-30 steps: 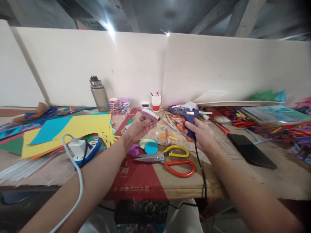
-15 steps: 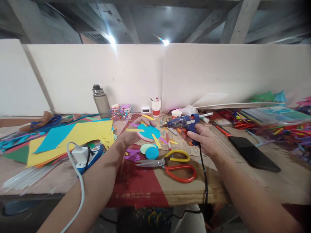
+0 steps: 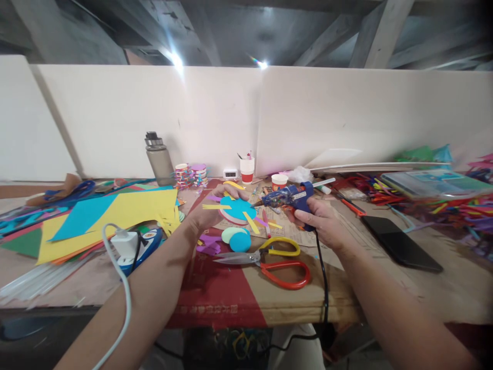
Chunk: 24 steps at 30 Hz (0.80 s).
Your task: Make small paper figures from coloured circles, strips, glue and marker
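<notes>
My left hand (image 3: 210,210) holds a round blue paper disc (image 3: 235,207) by its left side, with yellow and purple paper strips sticking out around its rim. My right hand (image 3: 318,221) is wrapped round the handle of a blue hot glue gun (image 3: 288,197), a clear glue stick poking out of its back. The gun's nozzle points left, at the disc's right edge; whether it touches cannot be told. Just below the disc lie a small blue paper circle (image 3: 240,241), a pale green one (image 3: 230,234) and purple paper scraps (image 3: 210,244). Scissors (image 3: 265,259) with yellow and red handles lie nearer me.
Coloured paper sheets (image 3: 127,208) and a plugged power strip (image 3: 142,252) are at the left. A bottle (image 3: 158,159), paper cups (image 3: 247,169) and a small clock (image 3: 230,173) stand behind. A phone (image 3: 400,244) and pipe cleaners (image 3: 458,210) lie right. The gun's black cord (image 3: 325,277) hangs over the front edge.
The glue gun has shifted left, bringing its nozzle to the right edge of the disc. The disc has moved slightly right in my left hand.
</notes>
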Each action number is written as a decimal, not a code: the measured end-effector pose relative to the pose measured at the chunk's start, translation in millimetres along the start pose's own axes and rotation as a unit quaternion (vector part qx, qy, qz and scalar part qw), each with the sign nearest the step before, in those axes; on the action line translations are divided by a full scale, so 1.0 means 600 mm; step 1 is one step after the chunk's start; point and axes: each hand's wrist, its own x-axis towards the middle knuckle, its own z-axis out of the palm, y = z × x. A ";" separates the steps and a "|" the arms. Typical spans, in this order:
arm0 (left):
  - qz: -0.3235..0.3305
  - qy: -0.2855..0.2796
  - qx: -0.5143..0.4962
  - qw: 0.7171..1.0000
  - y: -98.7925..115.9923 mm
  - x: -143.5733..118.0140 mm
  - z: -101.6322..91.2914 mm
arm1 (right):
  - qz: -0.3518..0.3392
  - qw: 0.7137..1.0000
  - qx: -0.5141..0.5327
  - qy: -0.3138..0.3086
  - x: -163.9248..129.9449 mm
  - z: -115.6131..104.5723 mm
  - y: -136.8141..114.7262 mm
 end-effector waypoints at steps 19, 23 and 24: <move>-0.021 -0.101 -0.159 0.982 -0.002 -0.002 0.001 | 0.020 1.000 -0.011 0.013 0.000 -0.002 -0.006; -0.016 -0.099 -0.153 0.983 -0.001 -0.001 0.001 | 0.006 0.999 -0.042 0.006 0.000 -0.002 -0.013; -0.017 -0.098 -0.153 0.983 -0.001 -0.001 0.002 | 0.005 0.999 -0.051 0.005 0.000 -0.003 -0.014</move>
